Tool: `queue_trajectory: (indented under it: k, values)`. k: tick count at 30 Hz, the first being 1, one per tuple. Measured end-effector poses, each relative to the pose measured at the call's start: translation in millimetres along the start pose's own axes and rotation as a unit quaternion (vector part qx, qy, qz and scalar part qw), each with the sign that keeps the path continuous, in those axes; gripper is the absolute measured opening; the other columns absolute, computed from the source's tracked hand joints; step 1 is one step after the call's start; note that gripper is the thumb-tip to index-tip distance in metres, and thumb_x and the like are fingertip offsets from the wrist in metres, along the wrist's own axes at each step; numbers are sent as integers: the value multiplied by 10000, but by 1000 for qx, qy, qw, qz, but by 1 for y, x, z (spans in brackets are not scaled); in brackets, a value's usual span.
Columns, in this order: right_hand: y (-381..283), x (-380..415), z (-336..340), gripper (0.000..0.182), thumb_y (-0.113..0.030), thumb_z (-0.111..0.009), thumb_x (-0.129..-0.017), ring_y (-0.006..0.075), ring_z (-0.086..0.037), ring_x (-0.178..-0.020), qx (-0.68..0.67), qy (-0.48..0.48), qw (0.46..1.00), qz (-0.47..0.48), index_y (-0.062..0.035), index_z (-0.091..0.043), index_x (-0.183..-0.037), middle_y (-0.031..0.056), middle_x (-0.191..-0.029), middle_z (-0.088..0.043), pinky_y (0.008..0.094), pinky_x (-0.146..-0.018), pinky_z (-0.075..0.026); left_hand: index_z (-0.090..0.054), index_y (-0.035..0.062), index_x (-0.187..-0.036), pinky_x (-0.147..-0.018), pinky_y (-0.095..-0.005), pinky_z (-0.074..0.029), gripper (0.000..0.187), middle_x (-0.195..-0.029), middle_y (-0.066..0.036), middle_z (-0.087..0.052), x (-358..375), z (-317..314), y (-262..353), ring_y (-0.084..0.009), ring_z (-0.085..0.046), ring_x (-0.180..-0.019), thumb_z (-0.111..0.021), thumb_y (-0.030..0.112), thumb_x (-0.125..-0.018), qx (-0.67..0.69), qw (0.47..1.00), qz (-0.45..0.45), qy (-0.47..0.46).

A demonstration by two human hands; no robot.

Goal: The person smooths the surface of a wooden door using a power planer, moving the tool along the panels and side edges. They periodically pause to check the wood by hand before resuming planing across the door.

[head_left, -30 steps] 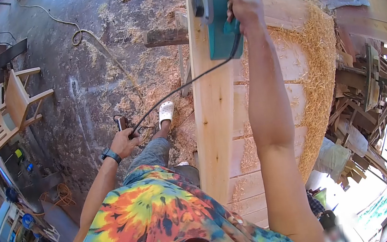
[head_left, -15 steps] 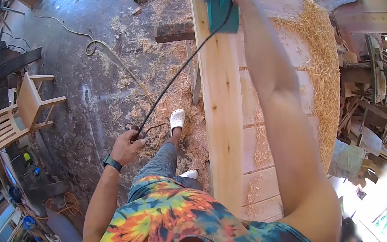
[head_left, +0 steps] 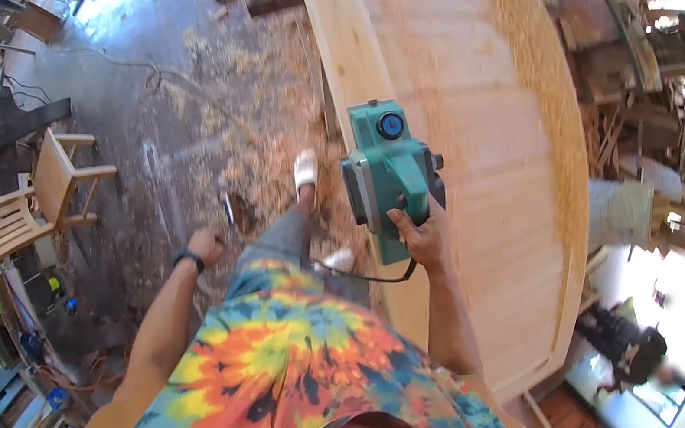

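My right hand [head_left: 421, 234] is wrapped around the rear handle of a green electric hand planer [head_left: 393, 172]. The planer rests on a long pale wood board [head_left: 347, 47], which lies along the left side of a wide panelled wood surface [head_left: 474, 152]. From the planer's back, a black power cord [head_left: 369, 278] loops left across my leg. My left hand [head_left: 207, 245] hangs low over the floor at my left, fingers curled and slightly blurred. Whether the cord runs into it does not show.
Wood shavings [head_left: 523, 31] pile along the panel's right side. More shavings and a long cord [head_left: 152, 76] lie on the dark floor [head_left: 120, 158]. A wooden chair [head_left: 50, 189] is at the left. Scrap wood [head_left: 611, 128] is heaped at the right.
The planer has come back along the board toward my body with my right hand. My left hand, which held the cord up taut, is a little lower and farther left; the cord now sags.
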State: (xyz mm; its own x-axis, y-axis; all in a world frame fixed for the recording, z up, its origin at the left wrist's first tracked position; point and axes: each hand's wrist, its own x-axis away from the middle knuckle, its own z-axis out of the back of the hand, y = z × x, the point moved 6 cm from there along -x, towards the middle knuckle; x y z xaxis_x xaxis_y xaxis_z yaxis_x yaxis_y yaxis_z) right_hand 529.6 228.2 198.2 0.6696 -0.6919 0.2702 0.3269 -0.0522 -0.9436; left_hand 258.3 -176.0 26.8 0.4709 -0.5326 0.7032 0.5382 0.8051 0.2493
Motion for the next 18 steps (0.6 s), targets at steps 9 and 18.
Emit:
queue_trajectory:
  k: [9,18]
  values:
    - [113,352,69,345,-183,-879,-777,77,-530,-628,-35,61,981,-183,-25,-635,-963,-14,-684,-590,269,-585,-452,-699,53,-815,-699,-475,-532,207,-796,-199,-691,71,-97,135,-400,-674,-795,-687,251,-757,-64,973,-202,-96]
    - [142,448,88,288,-137,-877,-759,80,-538,-632,27,61,966,-250,-18,-669,-918,-21,-683,-597,271,-600,-462,-688,44,-829,-754,-478,-535,231,-843,-197,-692,102,-122,192,-388,-672,-851,-731,251,-737,-121,948,-248,-156]
